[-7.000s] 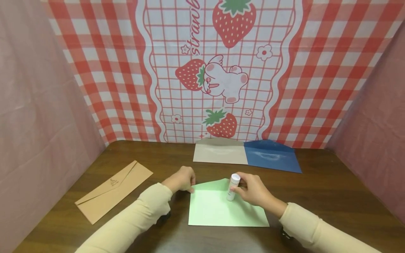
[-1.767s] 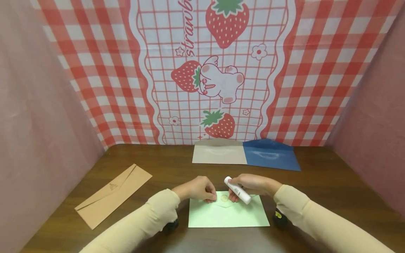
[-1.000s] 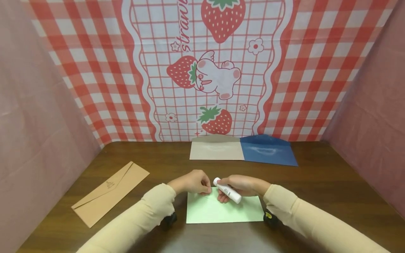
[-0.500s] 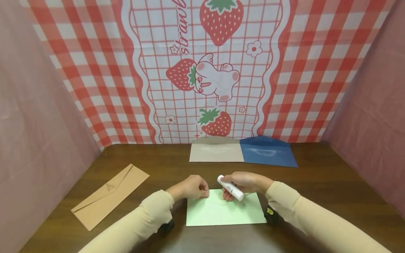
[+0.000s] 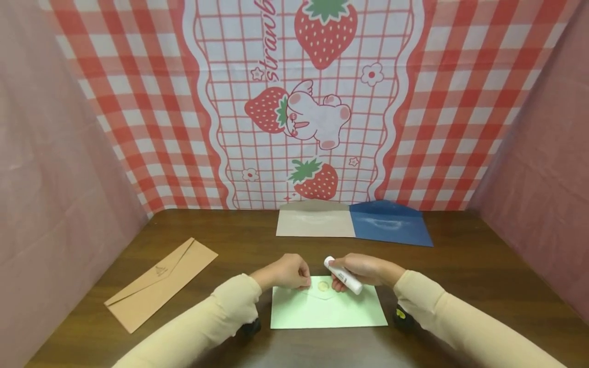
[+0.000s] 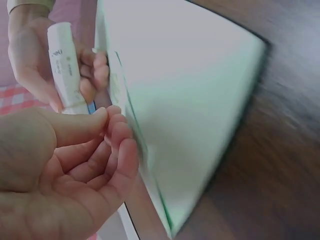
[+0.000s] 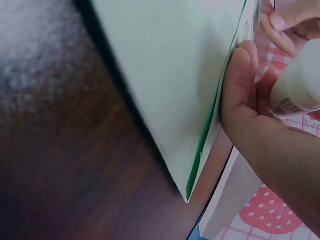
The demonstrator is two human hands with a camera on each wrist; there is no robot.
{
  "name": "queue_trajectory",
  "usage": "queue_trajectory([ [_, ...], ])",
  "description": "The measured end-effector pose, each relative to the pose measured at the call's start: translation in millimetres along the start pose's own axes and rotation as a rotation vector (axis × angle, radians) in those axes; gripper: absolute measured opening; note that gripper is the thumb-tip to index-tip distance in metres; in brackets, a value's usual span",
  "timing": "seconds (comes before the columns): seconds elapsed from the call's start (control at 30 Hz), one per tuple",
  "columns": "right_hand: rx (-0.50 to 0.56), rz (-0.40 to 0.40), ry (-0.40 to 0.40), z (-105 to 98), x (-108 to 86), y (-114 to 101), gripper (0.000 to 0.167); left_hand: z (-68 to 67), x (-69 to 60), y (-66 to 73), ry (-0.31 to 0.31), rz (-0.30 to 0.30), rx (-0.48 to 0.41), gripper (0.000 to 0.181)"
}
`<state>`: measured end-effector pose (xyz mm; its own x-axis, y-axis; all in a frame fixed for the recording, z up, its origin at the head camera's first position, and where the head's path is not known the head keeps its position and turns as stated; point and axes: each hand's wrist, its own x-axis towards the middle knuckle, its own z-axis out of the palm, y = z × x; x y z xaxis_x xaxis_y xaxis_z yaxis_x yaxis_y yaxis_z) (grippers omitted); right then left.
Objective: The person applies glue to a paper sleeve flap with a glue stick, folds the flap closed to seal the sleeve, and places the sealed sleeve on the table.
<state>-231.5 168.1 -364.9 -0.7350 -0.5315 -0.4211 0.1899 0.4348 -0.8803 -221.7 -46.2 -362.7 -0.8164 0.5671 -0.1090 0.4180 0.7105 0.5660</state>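
Observation:
A light green envelope (image 5: 326, 314) lies in front of me, its pointed flap folded down and bearing a pale round emblem (image 5: 324, 286). On the flap's left part rest the curled fingers of my left hand (image 5: 288, 272); in the left wrist view its thumb tip touches the index finger, with nothing visible between them. My right hand (image 5: 368, 269) holds a capped white glue stick (image 5: 344, 276), tilted, between thumb and palm. Its other fingertips (image 7: 239, 75) touch the flap right of the emblem. The glue stick (image 6: 65, 67) also shows in the left wrist view.
At the left lies a closed brown envelope (image 5: 161, 283). A grey-beige envelope (image 5: 315, 221) and a blue envelope (image 5: 390, 226) with whitish smears stand side by side at the back of the brown table (image 5: 239, 232), before a strawberry-print cloth (image 5: 313, 122).
Seven seconds ago the green flap stood raised and the glue stick was upright over it; now the flap is down. Recently both hands have shifted left, then back right, along the flap.

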Motion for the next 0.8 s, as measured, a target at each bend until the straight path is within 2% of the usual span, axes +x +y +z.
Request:
queue_trajectory([
  [0.2, 0.044, -0.026, -0.03, -1.4, -3.4, 4.1, 0.038, 4.8, 6.4, 11.1, -0.042, 0.011, -0.016, 0.016],
  [0.37, 0.089, -0.029, -0.081, -3.9, -3.5, 4.4, 0.039, 10.0, 4.6, 9.4, -0.03, 0.013, -0.017, 0.015],
  [0.57, 0.059, 0.003, -0.03, 1.5, -2.6, -7.7, 0.038, 13.3, 2.8, 4.5, 0.002, 0.013, -0.063, 0.014],
  [0.8, 0.063, 0.028, -0.047, 11.5, 1.5, -11.8, 0.033, 13.4, 4.0, 5.2, -0.002, 0.02, -0.075, 0.014],
])
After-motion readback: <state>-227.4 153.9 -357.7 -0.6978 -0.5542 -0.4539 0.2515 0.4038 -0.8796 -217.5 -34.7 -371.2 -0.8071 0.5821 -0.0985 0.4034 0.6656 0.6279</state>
